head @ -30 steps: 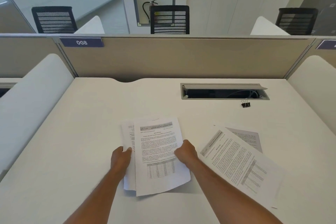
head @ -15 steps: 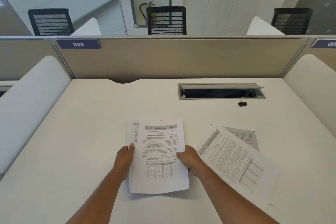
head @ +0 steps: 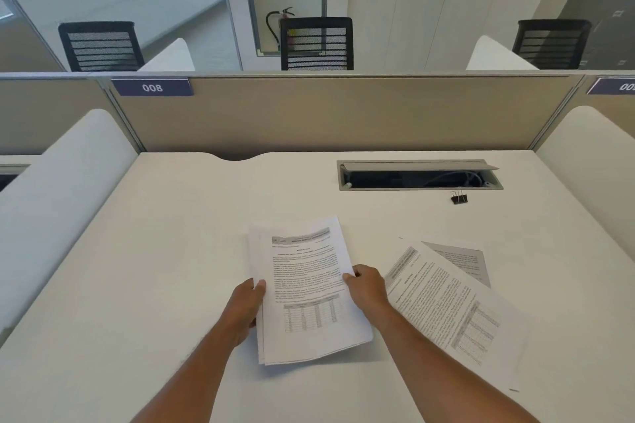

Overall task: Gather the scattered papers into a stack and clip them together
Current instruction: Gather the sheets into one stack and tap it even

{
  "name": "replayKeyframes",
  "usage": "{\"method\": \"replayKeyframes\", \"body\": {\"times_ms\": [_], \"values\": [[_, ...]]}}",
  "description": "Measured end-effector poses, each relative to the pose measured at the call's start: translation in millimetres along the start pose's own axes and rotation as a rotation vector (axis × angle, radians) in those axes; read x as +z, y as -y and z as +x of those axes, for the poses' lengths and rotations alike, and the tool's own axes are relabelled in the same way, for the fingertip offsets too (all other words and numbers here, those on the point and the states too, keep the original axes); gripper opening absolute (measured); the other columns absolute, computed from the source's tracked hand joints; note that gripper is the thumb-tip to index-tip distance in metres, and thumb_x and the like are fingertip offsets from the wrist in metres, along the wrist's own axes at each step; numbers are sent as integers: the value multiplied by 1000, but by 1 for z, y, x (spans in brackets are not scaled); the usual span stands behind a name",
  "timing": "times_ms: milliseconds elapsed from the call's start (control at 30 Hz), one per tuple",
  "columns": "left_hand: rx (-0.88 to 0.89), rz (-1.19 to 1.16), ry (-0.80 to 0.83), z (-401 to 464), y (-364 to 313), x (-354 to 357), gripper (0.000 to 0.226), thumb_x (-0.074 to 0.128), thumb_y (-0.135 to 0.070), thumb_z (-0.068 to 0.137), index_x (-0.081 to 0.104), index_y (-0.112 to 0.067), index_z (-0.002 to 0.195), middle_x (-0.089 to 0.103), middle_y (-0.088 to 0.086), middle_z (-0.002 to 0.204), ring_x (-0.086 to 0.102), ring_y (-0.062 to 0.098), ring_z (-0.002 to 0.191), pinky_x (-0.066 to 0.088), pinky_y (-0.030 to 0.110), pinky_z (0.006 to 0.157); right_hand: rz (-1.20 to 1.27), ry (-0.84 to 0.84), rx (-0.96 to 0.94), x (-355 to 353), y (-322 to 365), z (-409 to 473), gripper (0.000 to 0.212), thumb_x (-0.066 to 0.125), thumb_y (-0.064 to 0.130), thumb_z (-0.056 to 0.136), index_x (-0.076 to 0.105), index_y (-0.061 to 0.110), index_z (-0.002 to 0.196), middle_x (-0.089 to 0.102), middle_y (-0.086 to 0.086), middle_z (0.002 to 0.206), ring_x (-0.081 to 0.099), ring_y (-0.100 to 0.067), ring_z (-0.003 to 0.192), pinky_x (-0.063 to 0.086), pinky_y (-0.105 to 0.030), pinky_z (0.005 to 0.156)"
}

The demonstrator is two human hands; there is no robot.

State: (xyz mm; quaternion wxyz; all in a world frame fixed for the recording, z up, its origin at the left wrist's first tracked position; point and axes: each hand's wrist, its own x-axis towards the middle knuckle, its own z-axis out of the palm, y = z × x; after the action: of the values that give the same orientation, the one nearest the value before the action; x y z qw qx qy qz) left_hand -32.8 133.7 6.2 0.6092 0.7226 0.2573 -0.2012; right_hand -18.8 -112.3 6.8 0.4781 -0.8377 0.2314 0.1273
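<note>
Both hands grip a small stack of papers [head: 305, 288] at the middle of the surface [head: 154, 251]: the left hand [head: 249, 306] holds its left edge with the thumb on top, and the right hand [head: 367, 288] pinches the right edge. The sheets in this stack are not yet square; a second edge shows along the left and bottom sides, and the near end seems lifted slightly off the surface. To the right, touching or just beside the right forearm, lie at least 2 loose sheets: a printed page [head: 457, 312] turned at an angle, and another sheet [head: 464, 259] partly tucked under its far corner. A black binder clip [head: 459, 198] sits well apart, just in front of the open cable tray [head: 419, 175].

Gathering looks about half done, with squaring the held sheets as the step in hand. Next, the right hand would likely need to release, reach across to the angled pages and slide them onto the stack before anything is clipped.
</note>
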Motion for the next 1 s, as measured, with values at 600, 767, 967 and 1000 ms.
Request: {"method": "replayKeyframes", "body": {"times_ms": [600, 767, 967, 1000], "values": [[174, -212, 122, -31, -20, 2, 42, 55, 11, 92, 68, -19, 118, 77, 6, 116, 73, 28, 104, 59, 45, 87, 403, 174, -115, -35, 21, -7, 21, 59, 7, 96, 71, 22, 106, 75, -4, 115, 73, -19, 98, 59, -42, 92], [541, -166, -94, -48, -48, 17, 45, 54, 13, 87, 67, -21, 114, 76, 2, 108, 73, 20, 98, 62, 39, 78, 455, 11, -320, -46, 40, -21, 20, 61, 12, 96, 73, 21, 108, 77, 4, 100, 73, -19, 95, 61, -43, 87], [685, -123, -317, -53, -61, 31, 34, 57, 7, 94, 56, -19, 117, 68, 0, 107, 66, 23, 101, 57, 35, 81, 567, -45, -454, -44, 46, -33, 21, 63, 11, 96, 71, 22, 113, 75, 3, 107, 69, -16, 102, 60, -32, 88], [683, -103, -319, -55, -59, 32, 35, 59, 5, 94, 54, -19, 119, 66, 1, 109, 64, 23, 103, 57, 36, 84, 569, -32, -433, -41, 42, -32, 21, 65, 10, 95, 70, 21, 113, 75, 3, 107, 70, -17, 102, 61, -37, 89]]}}
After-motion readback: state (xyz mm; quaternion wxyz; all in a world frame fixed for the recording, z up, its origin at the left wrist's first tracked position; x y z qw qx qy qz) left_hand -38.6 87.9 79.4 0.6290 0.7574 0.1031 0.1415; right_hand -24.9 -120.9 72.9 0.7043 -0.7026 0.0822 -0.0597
